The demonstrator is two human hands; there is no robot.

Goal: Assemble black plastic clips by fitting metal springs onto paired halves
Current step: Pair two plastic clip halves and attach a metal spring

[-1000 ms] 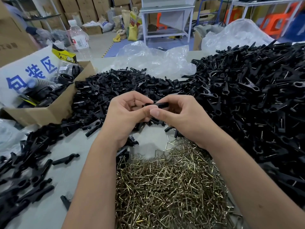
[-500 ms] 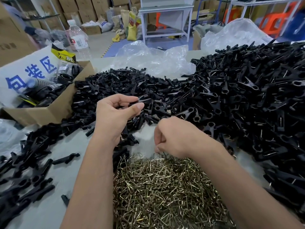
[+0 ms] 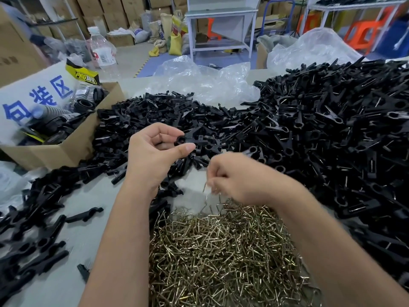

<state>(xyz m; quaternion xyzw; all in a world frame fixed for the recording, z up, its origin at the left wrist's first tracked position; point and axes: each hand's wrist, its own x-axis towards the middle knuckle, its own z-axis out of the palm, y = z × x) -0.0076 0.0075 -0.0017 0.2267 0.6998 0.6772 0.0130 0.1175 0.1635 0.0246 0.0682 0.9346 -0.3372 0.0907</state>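
My left hand (image 3: 155, 151) holds paired black clip halves (image 3: 192, 138) between thumb and fingers, above the middle heap of loose black halves (image 3: 141, 120). My right hand (image 3: 236, 176) is lower and to the right, pinching a thin metal spring (image 3: 204, 188) that hangs just above the far edge of the brass-coloured spring pile (image 3: 221, 251). The right hand is slightly blurred. A large heap of assembled black clips (image 3: 332, 134) fills the right side of the table.
A cardboard box (image 3: 64, 149) with black parts and a blue-lettered sign stands at the left. More black halves (image 3: 28, 229) lie at the near left. Crumpled clear plastic bags (image 3: 199, 80) sit behind the heaps, with a water bottle (image 3: 103, 52) beyond.
A second ago both hands were together on a clip. The right hand then dropped to the spring pile and now lifts a spring off it. The left hand stays up with the clip halves.
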